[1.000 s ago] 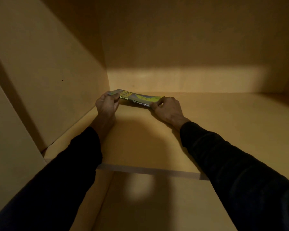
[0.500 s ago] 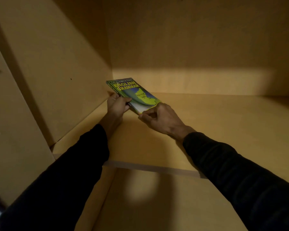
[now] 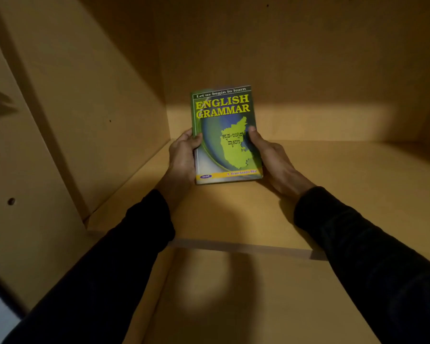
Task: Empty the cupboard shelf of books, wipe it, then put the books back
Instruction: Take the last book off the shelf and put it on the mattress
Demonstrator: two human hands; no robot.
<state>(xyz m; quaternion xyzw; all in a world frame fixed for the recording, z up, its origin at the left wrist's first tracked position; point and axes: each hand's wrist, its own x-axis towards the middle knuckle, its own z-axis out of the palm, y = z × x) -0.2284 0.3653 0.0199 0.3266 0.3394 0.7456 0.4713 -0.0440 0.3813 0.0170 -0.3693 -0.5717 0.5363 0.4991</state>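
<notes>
Change: book (image 3: 225, 135) raised from lying tilted by the left wall to upright, cover facing the camera.
Room: shelf (image 3: 333, 184) bare to the right — side wall (image 3: 97, 100) near.
Grip: left hand (image 3: 183, 157) and right hand (image 3: 271, 160) clasp its edges, thumbs on cover.
Book: green glossy paperback, yellow title, above the shelf's left part.
Surfaces: smooth tan board.
</notes>
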